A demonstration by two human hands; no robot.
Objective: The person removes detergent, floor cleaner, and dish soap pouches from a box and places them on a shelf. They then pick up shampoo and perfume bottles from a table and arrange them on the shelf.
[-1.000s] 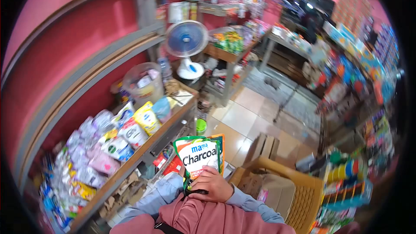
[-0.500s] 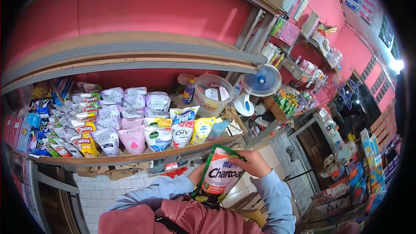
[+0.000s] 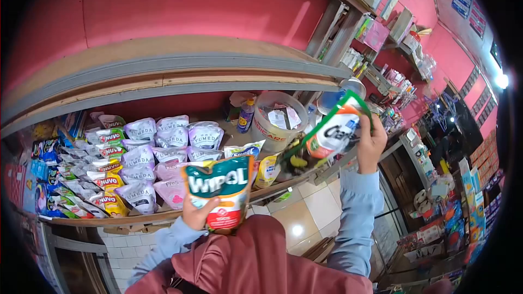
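My left hand (image 3: 199, 215) grips a green and white Wipol refill pouch (image 3: 220, 188) from below, holding it upright close in front of me. Up at the right, my right hand (image 3: 372, 144) holds a green-edged Charcoal pouch (image 3: 332, 130), tilted over the right end of the wooden shelf (image 3: 136, 218). That shelf carries rows of soap and detergent pouches (image 3: 141, 152), several purple and white, just behind the Wipol pouch. Both arms wear light blue sleeves.
A clear plastic tub (image 3: 275, 122) with papers and a blue bottle (image 3: 245, 115) stand at the shelf's right end. A fan (image 3: 332, 98) is partly hidden behind the Charcoal pouch. Stocked racks (image 3: 392, 76) fill the right; tiled floor (image 3: 297, 223) lies below.
The two pouches were together in both hands; now they are apart. My right hand has lifted the Charcoal pouch up and right, and my left holds the Wipol pouch low.
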